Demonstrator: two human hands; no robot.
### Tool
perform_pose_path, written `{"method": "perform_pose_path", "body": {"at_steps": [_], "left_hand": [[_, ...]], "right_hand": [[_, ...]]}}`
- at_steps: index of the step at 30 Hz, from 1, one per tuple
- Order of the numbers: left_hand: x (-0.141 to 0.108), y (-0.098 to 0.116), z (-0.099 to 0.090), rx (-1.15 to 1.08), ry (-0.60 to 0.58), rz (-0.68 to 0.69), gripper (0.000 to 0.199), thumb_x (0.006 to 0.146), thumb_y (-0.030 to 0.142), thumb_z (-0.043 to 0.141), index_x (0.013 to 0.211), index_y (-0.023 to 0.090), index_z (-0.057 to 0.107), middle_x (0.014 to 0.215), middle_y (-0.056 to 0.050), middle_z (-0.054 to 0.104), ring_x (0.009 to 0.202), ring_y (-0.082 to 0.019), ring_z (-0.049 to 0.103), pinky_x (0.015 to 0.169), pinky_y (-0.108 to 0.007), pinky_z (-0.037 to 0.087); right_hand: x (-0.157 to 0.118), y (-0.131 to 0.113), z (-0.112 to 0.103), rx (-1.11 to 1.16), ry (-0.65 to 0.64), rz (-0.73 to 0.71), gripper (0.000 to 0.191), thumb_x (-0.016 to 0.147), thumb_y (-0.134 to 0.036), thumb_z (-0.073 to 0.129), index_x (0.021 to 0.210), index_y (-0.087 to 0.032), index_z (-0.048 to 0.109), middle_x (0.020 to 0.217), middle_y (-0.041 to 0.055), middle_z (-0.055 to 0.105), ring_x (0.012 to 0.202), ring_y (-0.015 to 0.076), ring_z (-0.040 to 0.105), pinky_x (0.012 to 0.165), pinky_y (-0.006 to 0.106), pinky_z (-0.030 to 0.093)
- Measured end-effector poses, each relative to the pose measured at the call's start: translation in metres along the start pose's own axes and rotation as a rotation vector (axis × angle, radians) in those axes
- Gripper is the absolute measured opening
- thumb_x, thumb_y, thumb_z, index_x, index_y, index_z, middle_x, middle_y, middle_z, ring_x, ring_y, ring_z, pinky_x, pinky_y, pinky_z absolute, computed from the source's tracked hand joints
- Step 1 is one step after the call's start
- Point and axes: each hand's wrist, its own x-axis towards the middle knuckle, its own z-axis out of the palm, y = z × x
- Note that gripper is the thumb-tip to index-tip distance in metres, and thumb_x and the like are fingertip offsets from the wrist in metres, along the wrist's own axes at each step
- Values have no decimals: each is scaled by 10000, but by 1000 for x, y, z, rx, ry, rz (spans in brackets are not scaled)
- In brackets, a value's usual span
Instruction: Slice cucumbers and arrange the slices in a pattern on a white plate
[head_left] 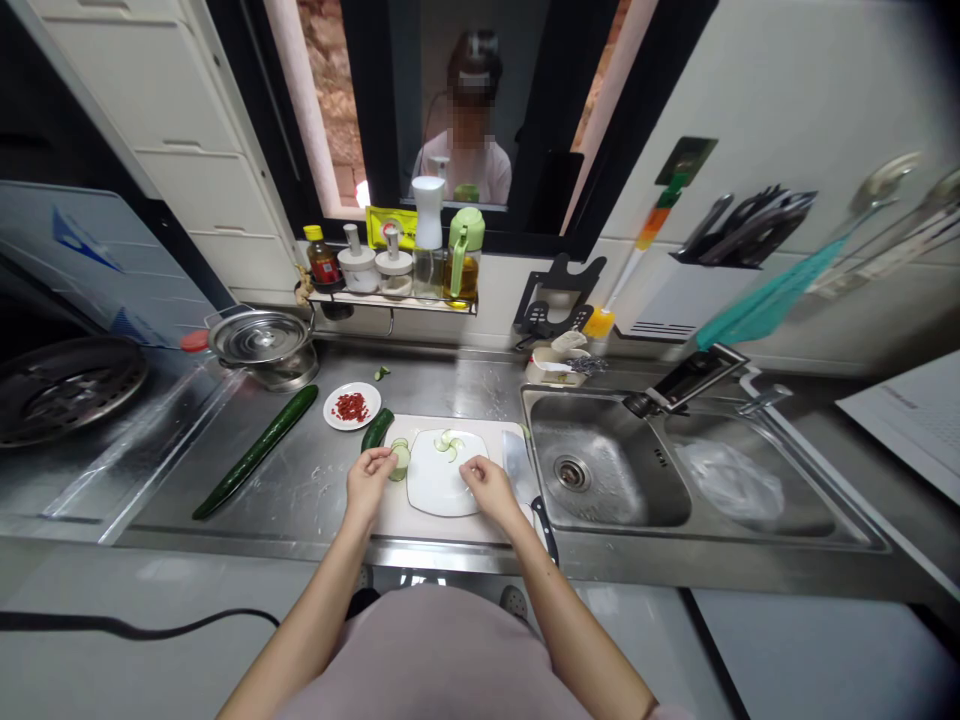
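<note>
My left hand [370,481] has its fingers pinched at the edge of a cucumber slice [400,460], one of several overlapping on the cutting board [390,523]. Over the right side of a white square plate [439,490], my right hand [489,488] is closed at the fingertips; what they hold, if anything, is too small to make out. Thin cucumber pieces [448,442] lie curved near the plate's far edge. A cut cucumber piece [377,429] rests beyond my left hand. At the board's right is a knife [544,530] with a black handle.
A whole cucumber [259,450] lies at left, near a small plate [329,414] of chopped red pieces. A lidded steel pot [283,368] stands behind. The double sink [607,500] is at right. A seasoning rack [405,298] hangs beneath the window.
</note>
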Motion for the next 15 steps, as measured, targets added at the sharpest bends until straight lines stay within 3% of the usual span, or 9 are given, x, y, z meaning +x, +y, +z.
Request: {"method": "perform_pose_path", "body": {"at_steps": [8, 15], "left_hand": [[-13, 31, 3, -37, -150, -68, 487, 528, 500, 787, 839, 138, 693, 822, -82, 723, 742, -166, 639, 703, -272, 484], [-18, 38, 7, -31, -256, -32, 450, 589, 502, 772, 850, 144, 694, 807, -69, 713, 762, -168, 643, 720, -273, 492]], "right_hand": [[18, -52, 18, 152, -134, -100, 208, 792, -382, 567, 806, -195, 656, 662, -22, 589, 612, 120, 512, 623, 229, 402], [25, -71, 25, 410, -263, -105, 182, 768, -358, 595, 725, -181, 604, 652, -25, 591, 592, 103, 521, 581, 220, 437]]}}
